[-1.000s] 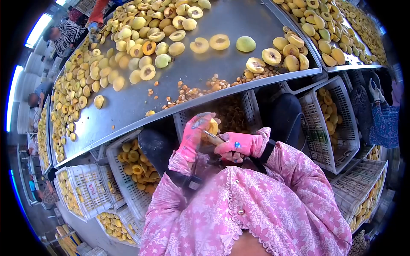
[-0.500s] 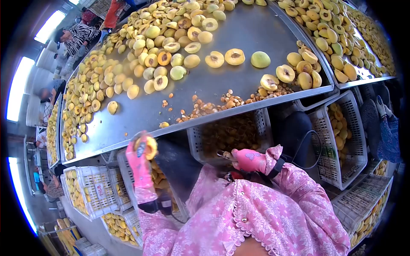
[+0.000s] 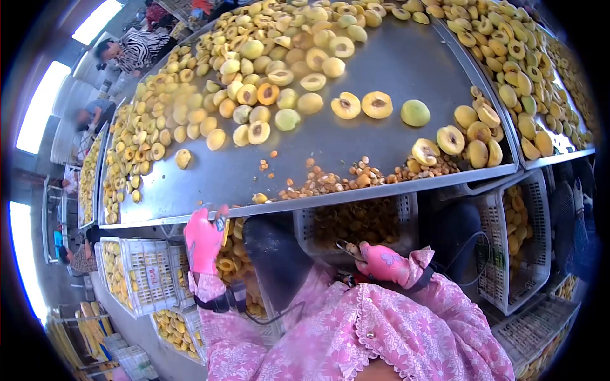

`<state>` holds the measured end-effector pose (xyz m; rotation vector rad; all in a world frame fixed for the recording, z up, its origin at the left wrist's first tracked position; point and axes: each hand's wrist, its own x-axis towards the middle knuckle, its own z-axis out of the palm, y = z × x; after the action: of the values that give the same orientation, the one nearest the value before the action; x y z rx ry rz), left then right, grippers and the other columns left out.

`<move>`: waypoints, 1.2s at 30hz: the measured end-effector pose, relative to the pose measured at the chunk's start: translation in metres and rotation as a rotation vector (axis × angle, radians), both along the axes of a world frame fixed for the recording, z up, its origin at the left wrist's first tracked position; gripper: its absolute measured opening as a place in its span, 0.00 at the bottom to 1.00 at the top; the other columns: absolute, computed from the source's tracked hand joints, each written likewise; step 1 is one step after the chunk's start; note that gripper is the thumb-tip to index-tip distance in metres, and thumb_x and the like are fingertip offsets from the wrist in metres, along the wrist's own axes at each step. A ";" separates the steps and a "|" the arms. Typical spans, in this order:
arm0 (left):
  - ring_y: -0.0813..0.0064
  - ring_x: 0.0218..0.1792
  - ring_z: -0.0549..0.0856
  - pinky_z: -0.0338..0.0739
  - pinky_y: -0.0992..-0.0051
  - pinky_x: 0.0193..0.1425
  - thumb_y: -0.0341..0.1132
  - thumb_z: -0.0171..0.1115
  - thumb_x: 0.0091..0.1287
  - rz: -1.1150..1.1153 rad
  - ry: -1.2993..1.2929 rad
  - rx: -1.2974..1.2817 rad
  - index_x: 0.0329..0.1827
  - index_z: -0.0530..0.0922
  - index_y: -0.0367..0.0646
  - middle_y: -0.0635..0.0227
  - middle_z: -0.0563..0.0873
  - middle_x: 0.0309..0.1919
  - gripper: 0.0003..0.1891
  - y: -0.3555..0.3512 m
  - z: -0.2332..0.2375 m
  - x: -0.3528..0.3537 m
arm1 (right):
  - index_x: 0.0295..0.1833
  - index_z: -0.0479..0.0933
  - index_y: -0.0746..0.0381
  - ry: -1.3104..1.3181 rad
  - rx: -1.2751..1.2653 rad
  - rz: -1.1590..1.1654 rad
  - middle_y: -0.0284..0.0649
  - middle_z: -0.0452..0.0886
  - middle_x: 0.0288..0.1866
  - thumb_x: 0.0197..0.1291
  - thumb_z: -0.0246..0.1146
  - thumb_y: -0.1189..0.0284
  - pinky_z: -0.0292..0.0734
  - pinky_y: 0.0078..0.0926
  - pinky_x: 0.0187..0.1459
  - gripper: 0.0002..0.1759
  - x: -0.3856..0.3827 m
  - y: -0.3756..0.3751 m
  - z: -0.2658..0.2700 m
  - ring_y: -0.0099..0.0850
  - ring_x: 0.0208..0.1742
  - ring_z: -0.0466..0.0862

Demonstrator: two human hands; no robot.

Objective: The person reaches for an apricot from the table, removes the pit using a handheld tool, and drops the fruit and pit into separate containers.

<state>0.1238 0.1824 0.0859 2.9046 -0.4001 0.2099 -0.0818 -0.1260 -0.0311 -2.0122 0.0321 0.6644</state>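
Note:
My left hand (image 3: pixel 204 241), in a pink glove, is at the table's front edge above a crate of cut fruit. Its fingers are closed on a yellow fruit half (image 3: pixel 226 231), seen edge-on and partly hidden. My right hand (image 3: pixel 384 263), also gloved in pink, grips a small metal tool (image 3: pixel 347 249) in front of a white crate (image 3: pixel 305 225) holding dark orange pieces. Halved yellow fruits (image 3: pixel 377 105) and a whole greenish one (image 3: pixel 415 112) lie on the metal table (image 3: pixel 235 174). Loose pits (image 3: pixel 337 181) are strewn along its front edge.
White crates of fruit stand at the lower left (image 3: pixel 149 276) and at the right (image 3: pixel 492 247). A raised metal rim (image 3: pixel 406 186) runs along the table front. A cable (image 3: pixel 486 238) loops by my right knee. Several people are at the far left; a co-worker's sleeve shows far right.
The view has shifted, so the table appears lower and farther right. My left hand has turned, and its fruit half now shows edge-on. My right hand still holds the tool.

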 end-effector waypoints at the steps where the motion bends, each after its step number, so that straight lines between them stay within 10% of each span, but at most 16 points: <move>1: 0.53 0.37 0.84 0.77 0.65 0.41 0.44 0.63 0.62 -0.007 -0.024 -0.045 0.41 0.81 0.35 0.50 0.84 0.35 0.17 0.006 -0.003 0.022 | 0.41 0.67 0.69 -0.028 -0.024 0.018 0.58 0.79 0.30 0.59 0.55 0.64 0.75 0.49 0.34 0.17 0.002 0.003 0.002 0.56 0.33 0.80; 8: 0.49 0.40 0.83 0.76 0.60 0.44 0.54 0.61 0.58 0.094 0.153 -0.132 0.38 0.80 0.36 0.46 0.83 0.34 0.25 -0.109 -0.044 0.166 | 0.44 0.66 0.69 0.007 0.018 -0.073 0.61 0.79 0.33 0.60 0.55 0.62 0.74 0.47 0.36 0.19 0.009 0.007 0.037 0.57 0.37 0.80; 13: 0.54 0.38 0.85 0.79 0.65 0.43 0.42 0.68 0.52 0.144 0.152 -0.295 0.46 0.75 0.37 0.52 0.85 0.37 0.22 -0.162 -0.092 0.174 | 0.44 0.66 0.68 -0.073 0.007 -0.089 0.59 0.79 0.34 0.59 0.56 0.62 0.73 0.45 0.36 0.19 0.006 0.004 0.030 0.57 0.39 0.80; 20: 0.55 0.43 0.82 0.79 0.57 0.45 0.41 0.61 0.61 0.250 1.239 -1.993 0.52 0.74 0.36 0.53 0.82 0.42 0.21 -0.114 -0.104 0.105 | 0.41 0.67 0.66 -0.225 0.152 -0.279 0.50 0.77 0.33 0.56 0.63 0.72 0.73 0.32 0.37 0.13 0.012 -0.006 0.031 0.41 0.34 0.80; 22: 0.52 0.47 0.80 0.78 0.54 0.50 0.43 0.57 0.63 0.213 1.487 -2.178 0.54 0.73 0.35 0.49 0.80 0.46 0.22 -0.121 -0.056 0.053 | 0.54 0.66 0.66 -0.237 0.147 -0.250 0.57 0.79 0.41 0.55 0.62 0.69 0.76 0.41 0.39 0.23 0.016 -0.009 0.028 0.55 0.43 0.79; 36: 0.58 0.55 0.77 0.71 0.59 0.62 0.43 0.53 0.69 -0.050 1.447 -2.081 0.62 0.67 0.34 0.50 0.75 0.56 0.24 -0.150 -0.020 -0.083 | 0.41 0.66 0.66 -0.461 0.085 -0.385 0.54 0.76 0.27 0.59 0.59 0.70 0.72 0.40 0.31 0.12 0.012 0.016 0.106 0.54 0.32 0.79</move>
<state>0.0412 0.0320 0.0661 0.5234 0.1077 -0.8563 -0.0700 -0.1096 0.0745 -1.9576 0.1117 -0.0451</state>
